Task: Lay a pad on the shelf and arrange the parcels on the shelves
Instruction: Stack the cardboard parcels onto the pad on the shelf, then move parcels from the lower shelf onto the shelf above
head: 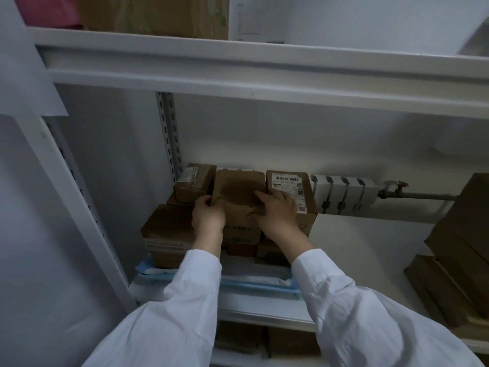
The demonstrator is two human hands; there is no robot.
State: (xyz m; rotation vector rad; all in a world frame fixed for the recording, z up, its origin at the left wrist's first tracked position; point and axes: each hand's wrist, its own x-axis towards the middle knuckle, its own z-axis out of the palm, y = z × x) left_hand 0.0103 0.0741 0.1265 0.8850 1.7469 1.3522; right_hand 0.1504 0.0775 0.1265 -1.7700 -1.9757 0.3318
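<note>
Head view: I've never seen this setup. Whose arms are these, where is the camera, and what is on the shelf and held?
No machine here: a person in white sleeves works with bare hands, filmed by a camera on their head looking forward and down. The left hand and right hand grip a brown parcel by its sides, atop a stack of parcels, between a taped parcel and a labelled parcel. The stack stands on a blue pad laid on the white shelf.

We identify a white shipping label (288, 188) on the right brown cardboard box (309, 193): barcodes show, but the printed characters are too blurred to read. The small white label (188, 174) on the left brown cardboard carton (197, 185) is equally illegible.
</note>
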